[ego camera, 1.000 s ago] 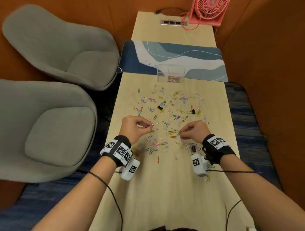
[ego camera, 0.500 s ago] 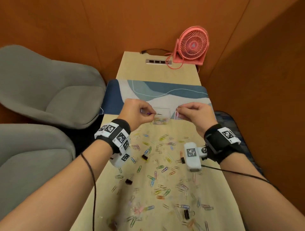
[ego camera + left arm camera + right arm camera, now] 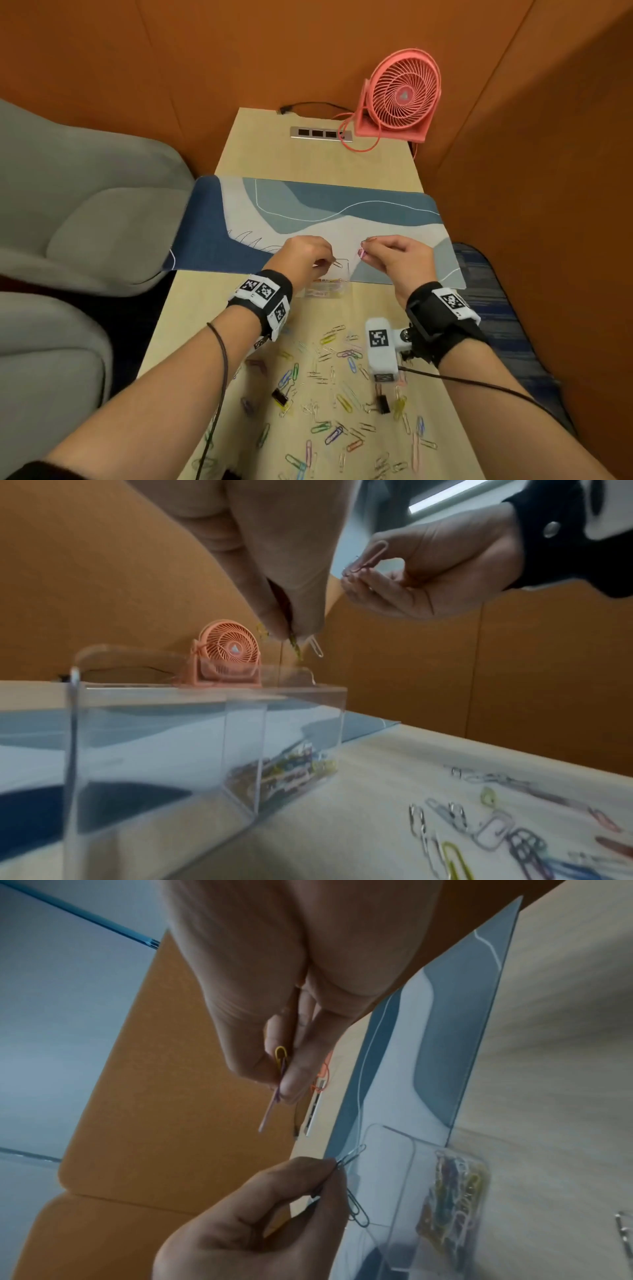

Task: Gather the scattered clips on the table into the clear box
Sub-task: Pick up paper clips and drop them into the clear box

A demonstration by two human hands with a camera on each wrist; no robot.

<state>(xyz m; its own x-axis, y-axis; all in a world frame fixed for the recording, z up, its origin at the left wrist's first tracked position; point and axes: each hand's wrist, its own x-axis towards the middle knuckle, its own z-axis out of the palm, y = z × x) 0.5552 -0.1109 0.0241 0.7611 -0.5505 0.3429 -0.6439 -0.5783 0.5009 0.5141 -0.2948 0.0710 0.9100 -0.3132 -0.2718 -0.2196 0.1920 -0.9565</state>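
Note:
The clear box point(image 3: 345, 274) stands at the near edge of the desk mat, with a small heap of coloured clips point(image 3: 325, 286) in it. My left hand point(image 3: 325, 263) hovers over the box and pinches a few paper clips point(image 3: 316, 647) that dangle above its rim point(image 3: 212, 693). Just right of the box, my right hand point(image 3: 363, 250) is held up and pinches a pink clip point(image 3: 371, 557) together with a yellow one point(image 3: 281, 1056). Many scattered clips point(image 3: 335, 394) lie on the table behind both wrists.
A pink fan point(image 3: 399, 99) and a power strip point(image 3: 320, 133) sit at the table's far end, beyond the blue patterned desk mat point(image 3: 308, 212). Two black binder clips point(image 3: 279, 397) point(image 3: 383, 404) lie among the paper clips. Grey chairs point(image 3: 85, 222) stand left; orange walls close in.
Both hands rose from the scattered clips and moved forward to the clear box, each carrying clips in a pinch. The head view tilted up toward the fan.

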